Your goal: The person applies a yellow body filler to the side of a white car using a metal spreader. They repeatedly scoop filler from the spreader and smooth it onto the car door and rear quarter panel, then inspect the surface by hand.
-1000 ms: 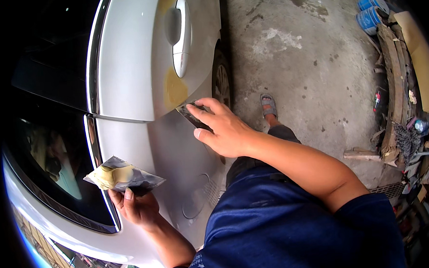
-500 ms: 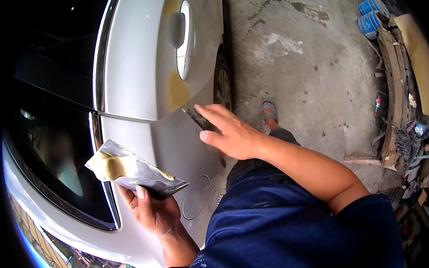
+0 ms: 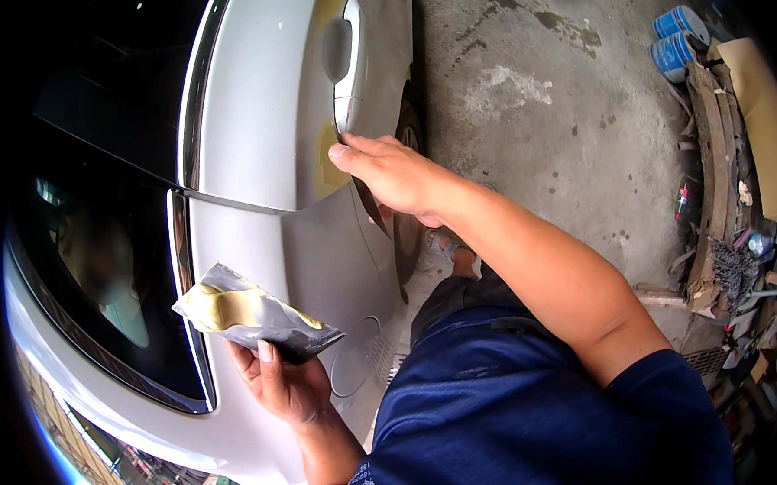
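Note:
My left hand (image 3: 282,381) holds a grey mixing board (image 3: 262,316) with a lump of yellow filler paste (image 3: 218,306) on it, close to the silver car's rear panel (image 3: 320,254). My right hand (image 3: 390,175) presses a dark spreader blade (image 3: 371,207) against the car door (image 3: 270,118), just below the door handle (image 3: 346,58). A yellow filler patch (image 3: 329,171) shows on the door beside my fingers.
A round fuel-flap outline (image 3: 355,365) marks the panel near my left hand. The dark car window (image 3: 104,272) lies to the left. Stained concrete floor (image 3: 556,105) spreads to the right, with two blue cans (image 3: 675,44), timber and scrap (image 3: 724,184) along its far edge.
My right hand has slid up the door with the spreader, toward the handle. My left hand with the board has shifted right and slightly lower.

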`<state>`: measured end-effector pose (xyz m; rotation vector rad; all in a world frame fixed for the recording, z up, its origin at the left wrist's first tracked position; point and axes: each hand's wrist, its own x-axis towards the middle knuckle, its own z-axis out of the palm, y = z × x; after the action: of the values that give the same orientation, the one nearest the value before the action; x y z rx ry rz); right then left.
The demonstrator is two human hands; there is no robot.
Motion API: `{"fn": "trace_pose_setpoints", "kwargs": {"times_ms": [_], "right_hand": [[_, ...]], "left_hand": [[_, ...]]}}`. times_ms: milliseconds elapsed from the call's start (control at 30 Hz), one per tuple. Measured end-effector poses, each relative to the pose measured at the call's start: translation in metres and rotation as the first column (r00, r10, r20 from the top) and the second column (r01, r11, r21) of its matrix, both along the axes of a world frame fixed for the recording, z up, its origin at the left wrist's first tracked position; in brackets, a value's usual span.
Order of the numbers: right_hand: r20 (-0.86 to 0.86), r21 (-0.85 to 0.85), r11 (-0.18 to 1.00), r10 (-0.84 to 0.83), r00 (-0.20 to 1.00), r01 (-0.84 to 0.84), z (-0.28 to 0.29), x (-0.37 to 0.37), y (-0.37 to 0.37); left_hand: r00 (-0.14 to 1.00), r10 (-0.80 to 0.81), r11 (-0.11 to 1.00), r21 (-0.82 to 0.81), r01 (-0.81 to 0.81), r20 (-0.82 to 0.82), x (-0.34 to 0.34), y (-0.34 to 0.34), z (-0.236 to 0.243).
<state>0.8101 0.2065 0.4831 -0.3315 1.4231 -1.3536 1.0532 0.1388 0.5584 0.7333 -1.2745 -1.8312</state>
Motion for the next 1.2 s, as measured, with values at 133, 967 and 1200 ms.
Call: {"fn": "trace_pose_setpoints", "kwargs": {"times_ms": [133, 967, 1200], "right_hand": [[0.145, -0.077, 0.996, 0.054, 0.988, -0.043, 0.009, -0.006, -0.003], [-0.628, 0.006, 0.998, 0.046, 0.777, -0.055, -0.011, 0.078, 0.022], [-0.347, 0.051, 0.998, 0.038, 0.937, -0.022, -0.041, 0.027, 0.021]], "left_hand": [[1.000, 0.006, 1.000, 0.014, -0.006, 0.003, 0.003, -0.002, 0.000], [0.998, 0.000, 1.000, -0.010, 0.001, 0.057, 0.005, -0.010, -0.004], [1.000, -0.004, 1.000, -0.013, 0.004, 0.025, 0.009, -0.005, -0.004]]}}
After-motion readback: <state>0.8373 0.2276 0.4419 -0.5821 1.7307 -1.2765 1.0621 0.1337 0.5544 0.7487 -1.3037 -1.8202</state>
